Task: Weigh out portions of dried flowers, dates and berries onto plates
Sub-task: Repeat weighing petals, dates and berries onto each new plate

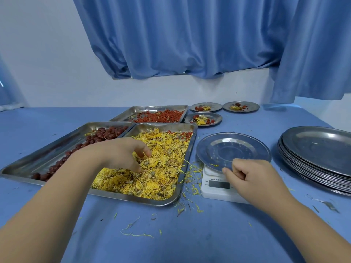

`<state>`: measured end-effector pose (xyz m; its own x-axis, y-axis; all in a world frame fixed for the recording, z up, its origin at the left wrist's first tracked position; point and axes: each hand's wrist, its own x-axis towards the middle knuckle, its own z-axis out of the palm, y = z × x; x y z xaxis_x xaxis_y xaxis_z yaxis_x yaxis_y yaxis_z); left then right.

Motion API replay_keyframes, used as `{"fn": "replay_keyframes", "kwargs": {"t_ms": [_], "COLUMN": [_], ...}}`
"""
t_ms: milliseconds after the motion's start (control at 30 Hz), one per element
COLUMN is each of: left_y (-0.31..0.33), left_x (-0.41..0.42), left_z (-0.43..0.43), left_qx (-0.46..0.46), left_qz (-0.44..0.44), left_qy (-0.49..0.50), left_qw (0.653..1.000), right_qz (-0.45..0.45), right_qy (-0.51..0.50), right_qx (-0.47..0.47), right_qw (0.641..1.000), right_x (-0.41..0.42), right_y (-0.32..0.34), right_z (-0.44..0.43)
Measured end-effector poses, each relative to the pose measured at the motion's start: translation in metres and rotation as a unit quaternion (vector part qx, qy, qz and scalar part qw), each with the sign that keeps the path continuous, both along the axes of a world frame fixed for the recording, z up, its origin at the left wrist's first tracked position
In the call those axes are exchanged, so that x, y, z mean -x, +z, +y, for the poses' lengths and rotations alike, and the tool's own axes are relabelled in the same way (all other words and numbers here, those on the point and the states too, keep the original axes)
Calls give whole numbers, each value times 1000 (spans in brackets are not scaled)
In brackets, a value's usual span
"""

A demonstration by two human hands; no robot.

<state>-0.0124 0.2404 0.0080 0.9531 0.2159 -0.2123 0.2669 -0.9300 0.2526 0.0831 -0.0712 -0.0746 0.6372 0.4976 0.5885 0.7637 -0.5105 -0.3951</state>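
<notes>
Under the left hand (pixel 121 154), the fingers (pixel 146 151) are curled down into the dried flowers (pixel 163 156), thumb and fingertips drawn in around a loose tuft; they look to be gathering the first portion. The flower tray (pixel 192 149) lies just beside them on the scale's side, so a pinch has only a short way to travel. To the right of those fingers, the right hand (pixel 252 173) pinches the near rim of the empty steel plate (pixel 233 147), thumb over bent fingers (pixel 228 170), probably steadying it on the white kitchen scale (pixel 218 194), whose display is too dim to read. Only a stray petal lies on that plate. Left of the gathering fingers sit the dates (pixel 106 133), and beyond them the red berries (pixel 163 115). Farther back, three filled plates (pixel 202 119) are parked out of the way, each with all three ingredients. Right of the pinching fingers, a stack of plates (pixel 319 149) waits within reach on the blue desk (pixel 171 234).
</notes>
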Motion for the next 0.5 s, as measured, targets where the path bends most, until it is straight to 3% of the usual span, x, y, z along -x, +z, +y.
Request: {"fn": "replay_keyframes", "kwargs": {"t_ms": [67,200,300,400,500], "left_y": [5,3,-7,-7,-3], "left_x": [-3,-23,-45,-62,-73], "left_z": [1,0,2,6,10], "left_qx": [-12,-13,-34,-56,-76], "left_qz": [-21,-178,-216,-186,-68], "left_qy": [-4,13,15,-10,-40], "left_qw": [1000,984,976,981,994], "right_qz": [0,1,1,-3,-2], "right_qy": [-1,-5,0,4,8], "right_qx": [1,7,3,5,9], "right_qw": [1000,1000,1000,1000,1000], "right_x": [0,-1,-1,0,1], "right_y": [-1,-1,-1,-1,-1], "right_z": [0,1,1,2,2]}}
